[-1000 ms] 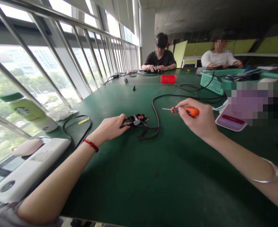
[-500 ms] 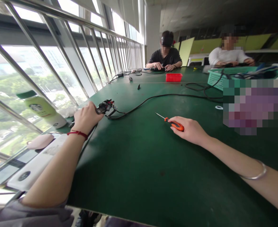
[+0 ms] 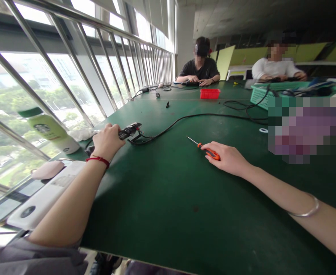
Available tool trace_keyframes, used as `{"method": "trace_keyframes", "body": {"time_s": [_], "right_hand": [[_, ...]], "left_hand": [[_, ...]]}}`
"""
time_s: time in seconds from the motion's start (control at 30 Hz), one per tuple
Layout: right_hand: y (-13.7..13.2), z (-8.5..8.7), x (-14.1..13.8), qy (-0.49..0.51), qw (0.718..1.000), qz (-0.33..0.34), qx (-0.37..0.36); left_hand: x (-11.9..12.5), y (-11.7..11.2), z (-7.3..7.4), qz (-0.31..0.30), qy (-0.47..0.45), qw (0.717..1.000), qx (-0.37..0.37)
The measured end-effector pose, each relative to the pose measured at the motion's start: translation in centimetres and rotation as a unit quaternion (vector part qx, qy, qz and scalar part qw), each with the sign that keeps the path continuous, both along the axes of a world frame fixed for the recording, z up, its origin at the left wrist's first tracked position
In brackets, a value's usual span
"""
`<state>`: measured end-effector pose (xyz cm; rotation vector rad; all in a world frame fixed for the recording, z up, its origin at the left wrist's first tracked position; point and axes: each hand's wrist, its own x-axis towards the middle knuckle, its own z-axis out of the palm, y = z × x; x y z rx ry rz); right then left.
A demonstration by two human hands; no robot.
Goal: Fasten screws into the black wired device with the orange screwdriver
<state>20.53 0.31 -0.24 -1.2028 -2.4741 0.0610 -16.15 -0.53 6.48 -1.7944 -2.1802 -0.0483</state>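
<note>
At the left side of the table my left hand (image 3: 108,143) is wrapped round a black handheld device (image 3: 130,130). The device's far end shows bare inner parts and thin wires, while my fingers hide its middle. A black cable (image 3: 173,124) runs from near that end across the table to the right. My right hand (image 3: 229,158) is closed on the handle of an orange and black screwdriver (image 3: 213,153). Its thin metal shaft points up and left, away from the device. The two hands are well apart, and the screwdriver touches nothing that I can see.
A green bottle (image 3: 49,130) and a white box (image 3: 46,196) stand by the railing at left. Further off are a small black piece (image 3: 168,104), a red tray (image 3: 210,94) and a green basket (image 3: 261,95). A white ring (image 3: 263,130) lies at right. Two people sit beyond.
My left hand has shifted slightly right and the device has turned in it, showing more of its dark body. The screwdriver has moved a little left. A co-worker's hands have moved slightly.
</note>
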Motion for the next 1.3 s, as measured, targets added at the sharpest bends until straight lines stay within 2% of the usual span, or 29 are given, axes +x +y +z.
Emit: {"method": "trace_keyframes", "body": {"time_s": [0.17,0.3,0.37,0.43,0.53,0.57,0.63,0.7,0.83,0.93,1.0,1.07,1.13,1.2,1.3], "right_hand": [[-0.5,0.3,-0.3,0.004,1.000,-0.003,0.006],[-0.5,0.3,-0.4,0.073,0.997,-0.035,0.007],[-0.4,0.3,-0.4,0.123,0.991,-0.054,0.022],[-0.3,0.2,-0.4,0.174,0.981,-0.072,0.043],[-0.2,0.0,-0.3,0.247,0.963,-0.087,0.070],[-0.1,0.0,-0.2,0.272,0.956,-0.086,0.074],[-0.1,-0.1,-0.2,0.316,0.944,-0.076,0.061],[0.0,-0.2,-0.1,0.340,0.939,-0.053,0.021],[0.1,-0.4,-0.3,0.313,0.949,-0.013,-0.032],[-0.2,-0.4,-0.6,0.234,0.972,0.002,-0.027],[-0.4,-0.3,-0.7,0.179,0.984,0.009,-0.021],[-0.6,-0.3,-0.8,0.150,0.988,0.011,-0.016],[-0.6,-0.3,-0.9,0.141,0.990,0.006,-0.013],[-0.6,-0.4,-0.8,0.138,0.990,0.001,-0.012],[-0.5,-0.4,-0.8,0.135,0.991,0.002,-0.012]], "left_hand": [[1.4,-0.7,0.9,0.004,0.032,0.998,0.051],[3.6,-1.1,1.0,-0.054,0.032,0.989,0.131],[5.2,-1.2,0.4,-0.108,0.009,0.982,0.153],[7.0,-1.2,-0.6,-0.200,0.003,0.969,0.147],[10.2,-1.5,-2.6,-0.374,0.019,0.921,0.109],[11.3,-1.6,-3.2,-0.412,0.026,0.905,0.101],[13.0,-2.0,-4.3,-0.460,0.029,0.882,0.098],[14.1,-2.1,-5.3,-0.481,0.022,0.872,0.091],[14.2,-1.2,-6.0,-0.447,0.006,0.888,0.111],[12.2,0.1,-5.3,-0.387,0.003,0.915,0.111],[9.8,1.0,-4.5,-0.303,0.003,0.947,0.104],[7.0,1.8,-3.9,-0.182,0.000,0.980,0.084],[4.2,2.4,-3.5,-0.108,-0.002,0.993,0.050],[2.3,2.8,-3.5,-0.094,0.002,0.995,-0.013],[1.5,3.0,-3.5,-0.099,0.021,0.993,-0.063]]}}
